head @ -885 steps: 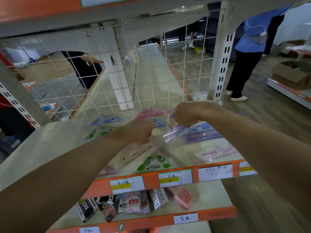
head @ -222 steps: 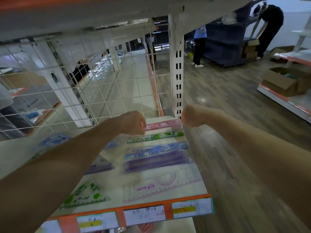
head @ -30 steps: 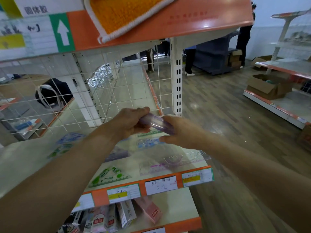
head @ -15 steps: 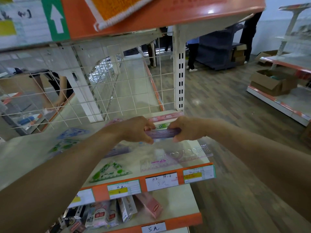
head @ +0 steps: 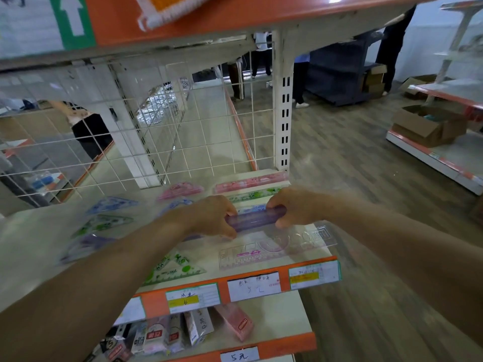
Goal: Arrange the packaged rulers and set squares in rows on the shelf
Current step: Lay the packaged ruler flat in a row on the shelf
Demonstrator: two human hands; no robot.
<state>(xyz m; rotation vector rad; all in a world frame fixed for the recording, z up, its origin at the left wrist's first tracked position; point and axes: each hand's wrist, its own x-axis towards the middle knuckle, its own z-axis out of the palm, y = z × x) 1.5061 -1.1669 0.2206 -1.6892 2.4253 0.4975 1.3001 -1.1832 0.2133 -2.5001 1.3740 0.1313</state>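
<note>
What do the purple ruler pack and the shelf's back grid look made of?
The purple ruler pack: translucent glossy plastic, likely; light passes through and it glints. The back grid: thin white-coated metal wire, apparently; you see straight through its square openings.

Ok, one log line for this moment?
left hand: grips purple packaged ruler, left end | right hand: grips right end | ruler: crosswise, behind clear stencil ruler on cream shelf

We have one wide-angle view, worn on the person's head. It looks forward and down along both forearms onto the shelf (head: 39, 252), close enough that the left hand (head: 211, 215) and right hand (head: 292, 205) sit mid-frame. The edge of the upper shelf (head: 235, 17) crosses the top; beyond the wire mesh (head: 183, 126) and to the right, the shop floor (head: 366, 165) shows.
</note>
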